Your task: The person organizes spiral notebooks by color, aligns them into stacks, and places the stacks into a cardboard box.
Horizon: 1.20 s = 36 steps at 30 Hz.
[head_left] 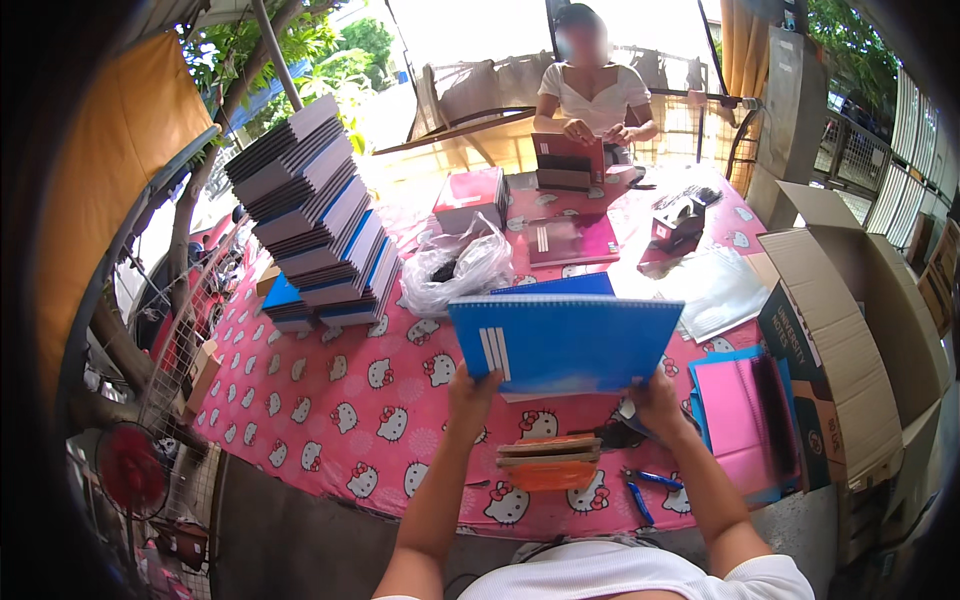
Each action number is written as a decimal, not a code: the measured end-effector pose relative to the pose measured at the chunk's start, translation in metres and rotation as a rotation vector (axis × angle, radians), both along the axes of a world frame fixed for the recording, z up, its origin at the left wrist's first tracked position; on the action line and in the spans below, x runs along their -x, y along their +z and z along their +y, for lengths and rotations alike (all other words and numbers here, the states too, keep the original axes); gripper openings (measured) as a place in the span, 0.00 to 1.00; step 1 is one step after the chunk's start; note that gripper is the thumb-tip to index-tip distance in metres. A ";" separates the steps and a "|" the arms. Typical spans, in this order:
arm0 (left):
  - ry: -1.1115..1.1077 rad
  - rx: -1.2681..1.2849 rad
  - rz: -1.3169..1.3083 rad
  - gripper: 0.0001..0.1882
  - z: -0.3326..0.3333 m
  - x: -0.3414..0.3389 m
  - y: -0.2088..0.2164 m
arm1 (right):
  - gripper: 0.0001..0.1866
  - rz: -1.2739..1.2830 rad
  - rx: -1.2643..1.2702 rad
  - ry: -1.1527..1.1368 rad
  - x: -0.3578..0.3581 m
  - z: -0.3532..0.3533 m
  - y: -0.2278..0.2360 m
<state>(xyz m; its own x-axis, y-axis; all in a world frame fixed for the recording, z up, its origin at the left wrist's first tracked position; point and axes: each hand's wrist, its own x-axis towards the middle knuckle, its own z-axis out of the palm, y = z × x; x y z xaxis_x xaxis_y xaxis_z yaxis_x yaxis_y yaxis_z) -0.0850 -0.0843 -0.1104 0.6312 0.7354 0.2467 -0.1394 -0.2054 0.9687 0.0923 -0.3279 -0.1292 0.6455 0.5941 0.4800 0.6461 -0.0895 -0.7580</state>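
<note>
A blue notebook [570,345] is held up above the table between my two hands, its hole-punched edge along the top. My left hand [474,392] grips its lower left corner, thumb on the front. At the lower right corner my right hand [652,398] is closed on the same notebook. Behind it, part of another blue notebook [555,286] shows. Below, near the table's front edge, lie an orange block-like stack [547,464] and blue-handled pliers [640,495]. A dark item beside my right hand is partly hidden.
A tall leaning stack of notebooks [325,230] stands at left, beside a clear plastic bag [460,265]. Pink and blue covers [735,410] lie at right, by an open cardboard box [840,340]. Across the pink table [300,430], a person [595,105] handles a red notebook [570,160].
</note>
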 end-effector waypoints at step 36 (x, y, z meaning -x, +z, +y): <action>-0.084 -0.863 0.121 0.08 -0.155 -0.003 0.043 | 0.17 -0.135 0.554 -0.887 -0.121 -0.167 -0.091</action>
